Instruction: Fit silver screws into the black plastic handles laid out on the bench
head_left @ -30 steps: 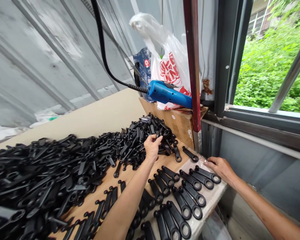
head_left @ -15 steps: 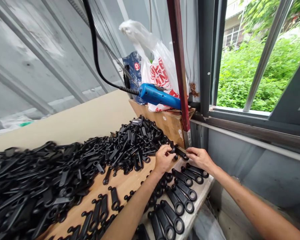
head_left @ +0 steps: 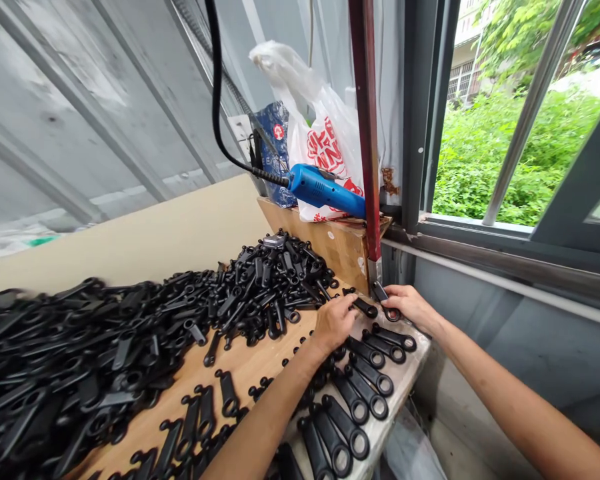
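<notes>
My right hand [head_left: 411, 305] pinches a black ring-ended lever [head_left: 383, 297] at the table's far right corner, its ring end low. Close by on the left, my left hand [head_left: 336, 321] has its fingers curled at the near end of another black ring-ended lever [head_left: 365, 306], which lies on the table; its fingertips are partly hidden. Below both hands, several levers of the same kind [head_left: 363, 387] lie in rows along the table's plastic-covered edge, ring ends outward. A few more levers [head_left: 227, 393] are set side by side on the wooden top left of my left forearm.
A large heap of loose black levers [head_left: 145, 347] covers the table's left and back. A cardboard box [head_left: 325, 233] stands behind, below a white plastic bag [head_left: 325, 140]. A blue power screwdriver [head_left: 325, 190] on a black cable is beside a red post [head_left: 365, 127].
My right hand has lifted a lever and now holds it tilted near the post. My left hand has shifted slightly right and closer to me. The view has turned a little.
</notes>
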### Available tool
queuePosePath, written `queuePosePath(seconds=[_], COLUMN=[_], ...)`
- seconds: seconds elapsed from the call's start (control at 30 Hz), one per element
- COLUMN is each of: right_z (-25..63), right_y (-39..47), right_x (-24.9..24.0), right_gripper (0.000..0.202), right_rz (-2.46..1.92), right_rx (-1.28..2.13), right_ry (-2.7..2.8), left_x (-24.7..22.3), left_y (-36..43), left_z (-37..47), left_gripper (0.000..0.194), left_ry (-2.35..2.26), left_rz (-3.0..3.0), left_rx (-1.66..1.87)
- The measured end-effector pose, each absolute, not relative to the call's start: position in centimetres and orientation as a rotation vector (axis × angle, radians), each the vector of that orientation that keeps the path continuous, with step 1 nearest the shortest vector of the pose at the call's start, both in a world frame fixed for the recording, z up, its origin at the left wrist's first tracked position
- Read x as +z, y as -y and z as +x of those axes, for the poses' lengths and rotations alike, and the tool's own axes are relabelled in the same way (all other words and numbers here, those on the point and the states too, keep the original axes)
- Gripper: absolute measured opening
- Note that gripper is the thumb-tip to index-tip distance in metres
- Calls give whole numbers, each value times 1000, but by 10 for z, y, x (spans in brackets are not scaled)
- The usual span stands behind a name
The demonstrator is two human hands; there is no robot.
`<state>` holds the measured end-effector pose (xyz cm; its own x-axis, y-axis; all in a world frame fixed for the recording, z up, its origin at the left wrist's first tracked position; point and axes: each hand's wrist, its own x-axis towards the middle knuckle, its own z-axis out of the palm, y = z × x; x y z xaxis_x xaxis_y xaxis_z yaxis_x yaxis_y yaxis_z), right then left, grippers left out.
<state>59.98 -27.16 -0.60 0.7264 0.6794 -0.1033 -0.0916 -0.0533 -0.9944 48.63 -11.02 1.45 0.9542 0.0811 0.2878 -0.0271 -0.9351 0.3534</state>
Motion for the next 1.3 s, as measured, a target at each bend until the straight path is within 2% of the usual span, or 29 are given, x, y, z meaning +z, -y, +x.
queuePosePath(seconds=[0.07,0.2,0.63,0.93,1.03,1.3], right_z=[607,612,609,599,601,599], right_y=[279,278,248,265,278,277], right_x=[-13,-28,-26,-15,-7,0], right_gripper=[28,35,20,26,33,32], right_rz=[-1666,-2003,-2511,-2679,-2708,-2711], right_rx=[691,556,126,157,218,329], right_ry=[549,661,666,907,949,1017], left_x=[11,-2,-2,5,10,10], left_y=[103,106,102,112,109,106], left_z=[496,515,518,513,512,511], left_gripper=[21,25,31,28,28,26], left_ry=[-160,-379,-806,-820,-813,-793], left_rz=[2803,2863,2598,2550,2611,2732], left_rx=[318,104,-232,-435,-449,-448])
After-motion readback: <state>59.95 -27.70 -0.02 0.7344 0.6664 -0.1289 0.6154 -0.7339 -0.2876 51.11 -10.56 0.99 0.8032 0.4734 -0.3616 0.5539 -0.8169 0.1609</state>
